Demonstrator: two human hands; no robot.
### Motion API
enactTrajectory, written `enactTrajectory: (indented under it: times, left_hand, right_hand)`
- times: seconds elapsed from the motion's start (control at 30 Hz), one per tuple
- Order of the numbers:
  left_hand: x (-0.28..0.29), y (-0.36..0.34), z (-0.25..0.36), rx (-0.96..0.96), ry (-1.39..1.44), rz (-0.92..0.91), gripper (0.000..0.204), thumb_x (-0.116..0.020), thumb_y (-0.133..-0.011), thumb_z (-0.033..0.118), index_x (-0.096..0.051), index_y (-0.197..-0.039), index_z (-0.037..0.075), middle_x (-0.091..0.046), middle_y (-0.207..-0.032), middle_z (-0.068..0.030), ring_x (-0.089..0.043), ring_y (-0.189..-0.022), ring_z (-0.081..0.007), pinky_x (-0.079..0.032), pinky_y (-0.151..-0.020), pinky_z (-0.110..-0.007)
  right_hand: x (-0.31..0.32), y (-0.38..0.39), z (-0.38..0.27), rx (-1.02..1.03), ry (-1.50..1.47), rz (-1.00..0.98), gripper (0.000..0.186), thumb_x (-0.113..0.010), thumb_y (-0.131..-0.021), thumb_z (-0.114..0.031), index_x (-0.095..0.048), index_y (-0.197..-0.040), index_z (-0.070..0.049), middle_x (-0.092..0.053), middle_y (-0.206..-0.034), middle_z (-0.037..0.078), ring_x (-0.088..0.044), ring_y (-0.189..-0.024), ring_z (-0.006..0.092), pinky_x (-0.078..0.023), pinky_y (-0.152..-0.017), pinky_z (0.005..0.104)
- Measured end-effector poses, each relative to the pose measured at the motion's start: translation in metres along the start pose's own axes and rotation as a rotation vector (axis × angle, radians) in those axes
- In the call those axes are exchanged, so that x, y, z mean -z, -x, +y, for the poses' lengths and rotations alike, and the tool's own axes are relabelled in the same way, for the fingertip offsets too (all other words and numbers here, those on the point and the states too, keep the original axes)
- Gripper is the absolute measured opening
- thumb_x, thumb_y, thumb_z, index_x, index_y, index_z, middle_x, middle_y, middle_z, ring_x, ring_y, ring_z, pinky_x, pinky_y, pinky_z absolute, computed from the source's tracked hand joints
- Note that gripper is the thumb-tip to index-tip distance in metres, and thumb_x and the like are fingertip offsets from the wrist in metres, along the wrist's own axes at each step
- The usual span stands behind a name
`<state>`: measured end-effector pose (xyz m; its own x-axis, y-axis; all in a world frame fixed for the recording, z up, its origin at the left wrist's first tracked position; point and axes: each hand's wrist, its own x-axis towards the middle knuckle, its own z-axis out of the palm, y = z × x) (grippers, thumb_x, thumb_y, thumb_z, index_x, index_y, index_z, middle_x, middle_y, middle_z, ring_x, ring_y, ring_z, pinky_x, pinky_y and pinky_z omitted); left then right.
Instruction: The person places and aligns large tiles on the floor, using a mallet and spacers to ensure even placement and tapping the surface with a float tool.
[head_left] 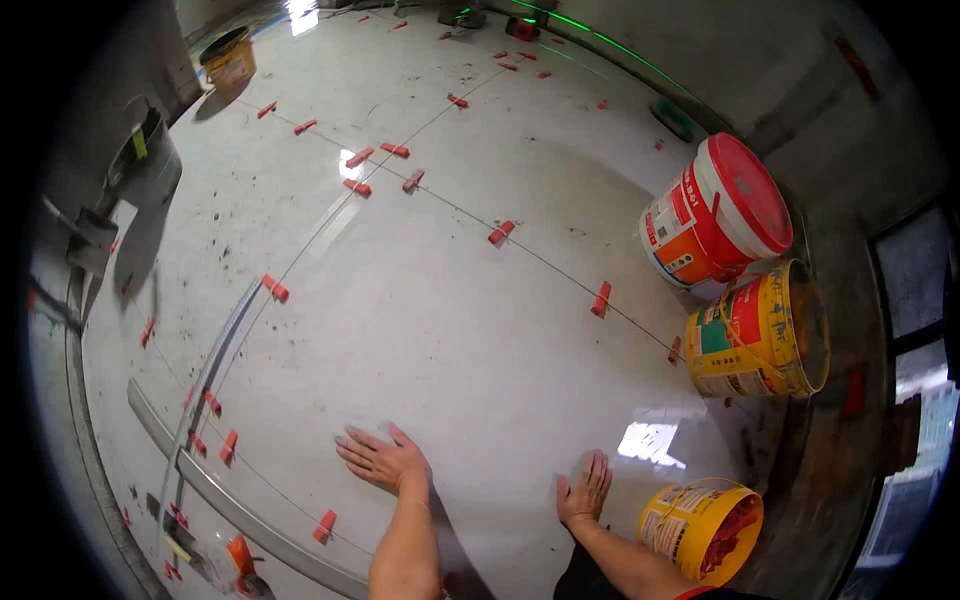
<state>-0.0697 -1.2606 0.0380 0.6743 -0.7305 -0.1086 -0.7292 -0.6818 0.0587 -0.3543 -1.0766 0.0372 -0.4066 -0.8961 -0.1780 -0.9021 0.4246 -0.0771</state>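
Observation:
My left hand [388, 460] lies flat on the pale glossy tiled floor [500, 350], fingers spread. My right hand [584, 492] is also flat on it, farther right, fingers straight. Both hold nothing. Red levelling wedges [325, 526] sit along the tile joints around my hands. To the left, two long metal straightedges [240, 515] lie crossed. Beside my right hand is a yellow bucket [670, 520] with a pile of red pieces [730, 530] inside.
A red-and-white lidded bucket [690, 220] and a yellow bucket [740, 340] stand along the right wall. A dark bucket [140, 165] and yellow bucket [230, 65] are at left. Tools [520, 28] sit by the far wall under green laser lines. An orange object [240, 560] lies lower left.

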Motion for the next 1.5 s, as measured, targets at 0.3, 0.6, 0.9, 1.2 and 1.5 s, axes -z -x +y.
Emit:
enactTrajectory:
  times: [0.3,0.6,0.9,1.2,1.5]
  left_hand:
    - [-0.031,0.003,-0.023,-0.135,0.318,-0.023,0.116,-0.063,-0.082,0.068,-0.012,-0.158,-0.004,-0.008,-0.165,-0.0253,0.000,-0.155,-0.0377,-0.001,-0.124,-0.052]
    - [0.105,0.094,-0.300,-0.761,0.256,-0.417,0.033,-0.067,-0.090,0.034,-0.067,-0.106,0.005,-0.069,-0.104,-0.0159,-0.065,-0.099,-0.0367,-0.052,-0.087,-0.048]
    - [0.192,0.420,-0.738,0.068,0.188,-0.395,0.034,-0.060,-0.093,0.028,-0.060,-0.120,0.007,-0.065,-0.108,-0.0157,-0.062,-0.103,-0.0365,-0.048,-0.091,-0.048]
    - [0.166,0.880,-0.747,1.351,0.500,-0.195,0.043,-0.052,-0.075,-0.003,-0.064,-0.116,0.002,-0.057,-0.116,-0.0234,-0.055,-0.114,-0.0422,-0.046,-0.098,-0.044]
    - [0.187,1.023,-0.506,1.975,0.458,0.197,0.051,-0.045,-0.078,-0.014,-0.069,-0.118,0.006,-0.055,-0.130,-0.0187,-0.056,-0.119,-0.0384,-0.047,-0.102,-0.042]
  right_hand:
    - [-0.036,0.005,0.020,-0.023,0.081,0.192,0.076,-0.054,-0.099,-0.047,-0.029,-0.153,0.001,-0.029,-0.160,0.019,-0.029,-0.148,0.0333,-0.019,-0.122,0.0475]
    - [-0.056,-0.050,0.049,0.004,-0.100,0.242,0.084,-0.043,-0.094,-0.072,-0.044,-0.149,-0.009,-0.051,-0.148,0.016,-0.052,-0.129,0.0383,-0.040,-0.109,0.0513]
    - [-0.012,-0.007,-0.038,0.453,-0.083,0.352,0.064,-0.053,-0.095,-0.057,-0.054,-0.133,-0.005,-0.059,-0.129,0.017,-0.060,-0.112,0.0366,-0.048,-0.096,0.0487]
    - [0.017,0.115,-0.197,1.319,-0.159,0.371,0.044,-0.066,-0.096,-0.040,-0.065,-0.117,-0.001,-0.066,-0.111,0.018,-0.066,-0.098,0.0339,-0.055,-0.084,0.0450]
    - [-0.121,0.510,-0.379,2.092,0.610,-0.751,0.061,-0.063,-0.096,-0.036,-0.048,-0.141,0.002,-0.056,-0.136,0.026,-0.052,-0.128,0.0399,-0.042,-0.105,0.0466]
